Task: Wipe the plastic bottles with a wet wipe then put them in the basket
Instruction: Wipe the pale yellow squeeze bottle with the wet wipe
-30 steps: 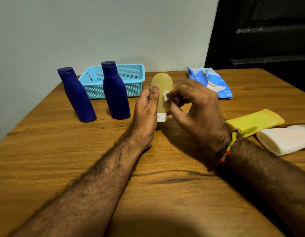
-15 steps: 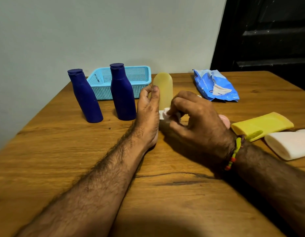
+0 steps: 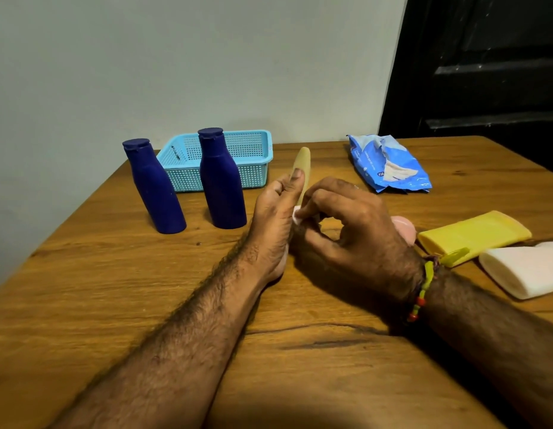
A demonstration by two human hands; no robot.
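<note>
A flat tan bottle (image 3: 303, 165) stands cap-down at the table's middle, seen edge-on, and my left hand (image 3: 276, 213) grips it from the left. My right hand (image 3: 349, 221) pinches a small white wet wipe (image 3: 296, 215) against the bottle's lower part. Two dark blue bottles (image 3: 154, 188) (image 3: 222, 181) stand upright to the left. Behind them sits the light blue mesh basket (image 3: 256, 156), with nothing visible inside. A yellow bottle (image 3: 476, 235) and a white bottle (image 3: 526, 270) lie on their sides at the right, and a pink bottle end (image 3: 403, 227) peeks from behind my right hand.
A blue wet wipe pack (image 3: 388, 164) lies open at the back right of the wooden table (image 3: 114, 289). A pale wall runs along the table's far and left sides. A dark door (image 3: 485, 72) stands behind the right corner.
My left hand has turned the tan bottle from face-on to edge-on. My right hand has slid the wipe down from the bottle's middle to its lower part.
</note>
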